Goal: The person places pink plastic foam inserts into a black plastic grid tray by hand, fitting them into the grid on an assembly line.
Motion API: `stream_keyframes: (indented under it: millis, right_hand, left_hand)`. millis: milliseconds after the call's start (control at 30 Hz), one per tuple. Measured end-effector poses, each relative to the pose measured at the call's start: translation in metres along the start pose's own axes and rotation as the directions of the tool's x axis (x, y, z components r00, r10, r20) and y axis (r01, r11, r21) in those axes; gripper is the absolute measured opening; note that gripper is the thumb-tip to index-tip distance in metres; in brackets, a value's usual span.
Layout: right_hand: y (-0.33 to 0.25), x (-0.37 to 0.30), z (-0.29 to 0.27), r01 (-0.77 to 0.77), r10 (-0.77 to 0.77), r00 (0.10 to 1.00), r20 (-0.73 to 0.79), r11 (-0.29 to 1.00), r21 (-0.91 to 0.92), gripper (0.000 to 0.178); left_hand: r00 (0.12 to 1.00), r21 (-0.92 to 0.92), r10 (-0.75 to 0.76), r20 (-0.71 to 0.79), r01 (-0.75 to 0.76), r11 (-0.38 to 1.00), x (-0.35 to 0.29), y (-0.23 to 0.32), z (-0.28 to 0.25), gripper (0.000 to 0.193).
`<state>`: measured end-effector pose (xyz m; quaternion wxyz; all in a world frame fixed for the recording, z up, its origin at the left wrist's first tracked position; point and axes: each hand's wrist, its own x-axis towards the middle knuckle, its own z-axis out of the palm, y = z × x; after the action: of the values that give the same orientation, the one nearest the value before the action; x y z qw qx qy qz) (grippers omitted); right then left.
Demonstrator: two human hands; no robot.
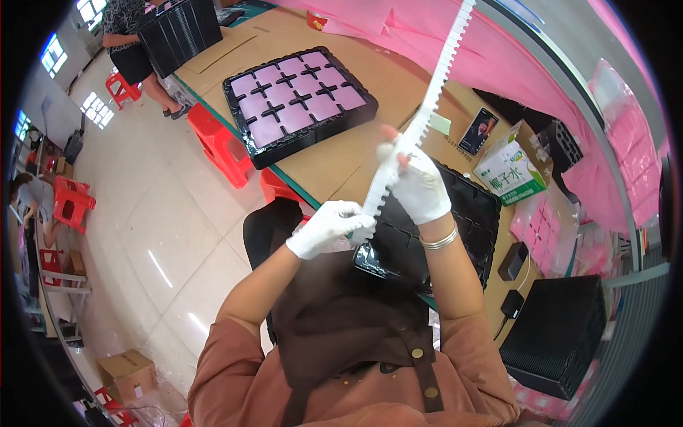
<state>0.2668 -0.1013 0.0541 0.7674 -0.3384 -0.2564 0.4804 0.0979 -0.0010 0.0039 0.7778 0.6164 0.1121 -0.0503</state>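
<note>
A long white strip with teeth along one edge (440, 77) slants up from near my lap past the far edge of the view. My left hand (329, 229), in a white glove, pinches its lower end. Higher up, my white-gloved right hand (421, 186) is closed round the strip, bare fingertips showing. Beneath the right hand and forearm lies a black plastic tray with compartments (475, 213), partly hidden by my arm. Further off to the left, a black tray (340, 139) holds several pink-lilac squares, parted by black cross-shaped dividers.
A phone (479, 132), a white and green carton (514, 171) and a black charger (511, 304) sit on the right of the cardboard-covered table (334, 174). Black stacked trays (555, 334) stand at lower right. Red stools (217, 146) line the left side; another person (131, 43) stands beyond.
</note>
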Motion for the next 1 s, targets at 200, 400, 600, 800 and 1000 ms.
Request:
stream_keyframes:
  millis: [200, 400, 600, 800, 1000]
  right_hand:
    - [0.043, -0.079, -0.019, -0.176, 0.156, 0.984, -0.080, 0.901, -0.396, 0.065]
    - [0.064, -0.104, -0.015, -0.241, 0.090, 0.940, -0.330, 0.859, -0.452, 0.023]
    - [0.070, -0.114, -0.019, -0.211, 0.022, 0.919, -0.394, 0.871, -0.443, 0.015]
    - [0.076, -0.115, -0.025, -0.061, -0.317, 0.889, -0.331, 0.634, -0.771, 0.007]
    - [0.064, -0.083, -0.022, 0.081, -0.485, 0.871, -0.074, 0.292, -0.953, 0.011]
  left_hand:
    - [0.862, -0.418, 0.122, -0.493, -0.357, 0.835, -0.011, 0.013, 0.036, 0.022]
    - [0.731, -0.264, 0.126, -0.670, -0.394, 0.880, -0.002, -0.012, 0.064, 0.018]
    - [0.662, -0.239, 0.139, -0.737, -0.448, 0.862, 0.013, -0.032, 0.077, 0.012]
    - [0.747, -0.271, 0.109, -0.656, -0.367, 0.890, 0.025, -0.040, 0.071, 0.014]
    - [0.644, -0.381, 0.001, -0.765, -0.454, 0.805, 0.037, -0.051, 0.045, 0.016]
